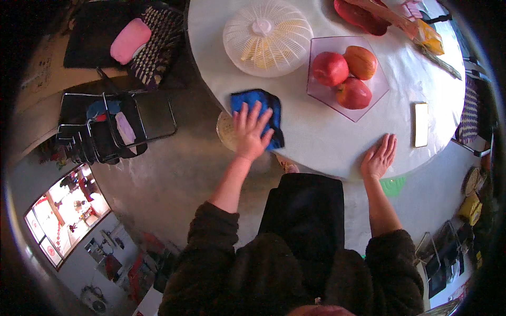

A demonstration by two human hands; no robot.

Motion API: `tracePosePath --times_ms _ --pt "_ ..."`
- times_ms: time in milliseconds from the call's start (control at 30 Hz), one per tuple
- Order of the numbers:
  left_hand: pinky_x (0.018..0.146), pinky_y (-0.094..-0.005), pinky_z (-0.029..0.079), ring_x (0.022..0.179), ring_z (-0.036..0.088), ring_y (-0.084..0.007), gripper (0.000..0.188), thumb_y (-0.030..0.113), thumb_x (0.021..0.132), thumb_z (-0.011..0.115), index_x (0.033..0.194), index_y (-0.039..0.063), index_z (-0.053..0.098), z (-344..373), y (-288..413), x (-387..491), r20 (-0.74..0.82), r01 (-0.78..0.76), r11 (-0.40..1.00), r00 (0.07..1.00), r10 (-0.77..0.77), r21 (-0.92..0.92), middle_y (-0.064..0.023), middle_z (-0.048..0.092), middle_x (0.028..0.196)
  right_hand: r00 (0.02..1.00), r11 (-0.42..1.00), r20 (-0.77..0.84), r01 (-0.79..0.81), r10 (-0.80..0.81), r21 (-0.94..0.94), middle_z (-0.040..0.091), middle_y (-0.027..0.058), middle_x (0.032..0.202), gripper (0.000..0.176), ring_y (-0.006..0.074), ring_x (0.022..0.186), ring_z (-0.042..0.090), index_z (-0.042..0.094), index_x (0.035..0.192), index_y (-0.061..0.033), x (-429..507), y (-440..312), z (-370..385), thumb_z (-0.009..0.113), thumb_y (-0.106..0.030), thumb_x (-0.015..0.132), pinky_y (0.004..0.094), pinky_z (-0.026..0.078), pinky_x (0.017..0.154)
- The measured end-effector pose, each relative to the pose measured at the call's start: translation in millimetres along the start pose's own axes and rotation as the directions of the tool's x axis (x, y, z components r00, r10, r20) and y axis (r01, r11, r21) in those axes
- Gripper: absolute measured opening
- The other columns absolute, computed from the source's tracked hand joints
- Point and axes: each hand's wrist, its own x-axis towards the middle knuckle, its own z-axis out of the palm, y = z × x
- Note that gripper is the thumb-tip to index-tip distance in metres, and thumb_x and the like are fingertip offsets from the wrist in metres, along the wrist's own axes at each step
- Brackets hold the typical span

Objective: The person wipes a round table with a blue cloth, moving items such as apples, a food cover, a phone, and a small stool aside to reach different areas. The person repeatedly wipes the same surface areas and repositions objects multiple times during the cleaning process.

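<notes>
My left hand [251,132] lies with fingers spread on top of a blue cloth with dark edges [259,97], pressing it flat at the left front edge of a round table with a white cover [316,138]. Flat on the same table, near its front edge, rests my right hand [378,157], with nothing in it. Beyond and between the hands stands a clear, pinkish five-sided tray [355,115] holding red apples [354,93]. To the right of my right hand is a phone [421,125] with a bright face.
A white plastic mesh cover [269,35] over yellowish food stands at the back left. Red and yellow packaging [430,37] lies at the back right. Left of the table are stacked metal-framed chairs [118,126] and a pink cushion [131,41]. A round stool [226,130] sits partly under the edge.
</notes>
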Motion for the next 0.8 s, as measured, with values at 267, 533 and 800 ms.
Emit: tracePosePath --times_ms 267,533,800 --pt "0.124 -0.0634 0.024 0.155 0.031 -0.0478 0.059 0.041 0.103 0.059 0.159 0.024 0.050 12 8 19 -0.139 0.217 0.964 0.971 -0.196 0.156 -0.0129 0.037 0.171 0.999 0.999 -0.039 -0.007 0.009 0.035 0.031 0.0150 0.173 0.065 0.0358 0.161 0.025 0.037 0.164 -0.0105 0 -1 3 0.053 -0.021 0.101 0.0505 0.018 0.131" --pt "0.125 -0.0675 0.017 0.157 0.024 -0.0492 0.068 0.041 0.096 0.067 0.159 0.024 0.050 44 173 -54 0.144 -0.013 0.996 0.989 0.026 -0.092 -0.0124 0.032 0.173 1.000 0.999 -0.019 -0.020 0.021 0.040 0.031 0.0164 0.172 0.065 0.0358 0.162 0.023 0.038 0.163 -0.0082 0 -2 2 0.053 -0.023 0.101 0.0510 0.017 0.131" --pt "0.120 -0.0572 0.036 0.147 0.045 -0.0437 0.041 0.022 0.100 0.066 0.140 0.011 0.066 59 263 -1 0.072 -0.083 0.803 0.985 0.154 -0.590 -0.0162 0.048 0.162 1.000 0.956 0.020 0.017 -0.024 0.292 0.034 0.0172 0.171 0.061 0.0377 0.160 0.026 0.042 0.160 -0.0088 0 13 -12 0.056 -0.014 0.101 0.0486 0.021 0.130"
